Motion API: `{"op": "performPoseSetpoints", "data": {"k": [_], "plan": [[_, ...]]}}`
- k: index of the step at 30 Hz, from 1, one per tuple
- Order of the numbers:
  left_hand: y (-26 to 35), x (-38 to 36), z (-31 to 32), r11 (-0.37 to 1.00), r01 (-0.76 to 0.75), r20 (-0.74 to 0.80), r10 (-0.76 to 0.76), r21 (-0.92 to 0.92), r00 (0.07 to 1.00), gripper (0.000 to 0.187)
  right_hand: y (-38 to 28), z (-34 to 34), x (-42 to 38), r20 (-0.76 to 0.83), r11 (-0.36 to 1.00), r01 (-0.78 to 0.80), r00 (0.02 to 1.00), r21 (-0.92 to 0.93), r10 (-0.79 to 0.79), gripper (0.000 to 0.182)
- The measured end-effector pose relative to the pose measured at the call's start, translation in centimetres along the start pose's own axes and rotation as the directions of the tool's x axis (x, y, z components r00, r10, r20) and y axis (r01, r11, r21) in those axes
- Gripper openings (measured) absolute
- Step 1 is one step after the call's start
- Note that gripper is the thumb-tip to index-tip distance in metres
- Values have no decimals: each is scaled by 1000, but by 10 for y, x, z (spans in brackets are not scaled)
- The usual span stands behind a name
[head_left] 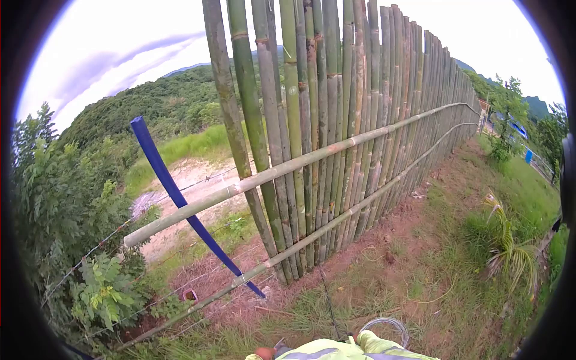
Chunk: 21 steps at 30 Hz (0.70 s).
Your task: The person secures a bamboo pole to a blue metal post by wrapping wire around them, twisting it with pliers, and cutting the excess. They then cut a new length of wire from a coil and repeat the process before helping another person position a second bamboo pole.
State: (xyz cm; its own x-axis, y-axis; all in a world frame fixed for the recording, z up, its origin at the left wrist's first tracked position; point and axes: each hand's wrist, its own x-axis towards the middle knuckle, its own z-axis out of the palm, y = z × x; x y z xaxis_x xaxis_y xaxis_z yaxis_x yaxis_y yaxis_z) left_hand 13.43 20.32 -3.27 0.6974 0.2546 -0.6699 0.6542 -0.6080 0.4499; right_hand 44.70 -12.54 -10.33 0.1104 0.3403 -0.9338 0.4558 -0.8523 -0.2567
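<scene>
At the bottom edge shows a reddish-brown shape, apparently part of my left hand [264, 353], beside the yellow high-visibility clothing [318, 350]; its fingers and anything in it are hidden. My right hand does not show. A loose coil of wire [389, 323] lies just beyond the clothing, right of centre. In front stands a fence of upright bamboo poles [324, 138], crossed by an upper bamboo rail [288, 168] and a lower bamboo rail [327, 227]. Left of the poles a tilted blue post [174, 192] stands behind both rails.
Barbed wire [90, 255] runs on the left past leafy bushes [108, 294]. A thin dark rod or cord [329, 300] reaches from the fence base toward the clothing. Grass and bare soil [390, 270] lie along the fence, with a small palm [509, 246] at right.
</scene>
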Motion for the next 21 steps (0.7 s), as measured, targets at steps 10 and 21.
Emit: {"op": "performPoseSetpoints", "data": {"k": [10, 21], "plan": [[40, -53, 27, 887, 338, 36, -344, -314, 938, 52, -12, -50, -6, -33, 988, 25, 999, -151, -30, 55], [-16, -35, 73, 983, 117, 6, -118, -143, 993, 42, -57, -71, -3, -42, 970, 96, 993, -222, -107, 50]]}}
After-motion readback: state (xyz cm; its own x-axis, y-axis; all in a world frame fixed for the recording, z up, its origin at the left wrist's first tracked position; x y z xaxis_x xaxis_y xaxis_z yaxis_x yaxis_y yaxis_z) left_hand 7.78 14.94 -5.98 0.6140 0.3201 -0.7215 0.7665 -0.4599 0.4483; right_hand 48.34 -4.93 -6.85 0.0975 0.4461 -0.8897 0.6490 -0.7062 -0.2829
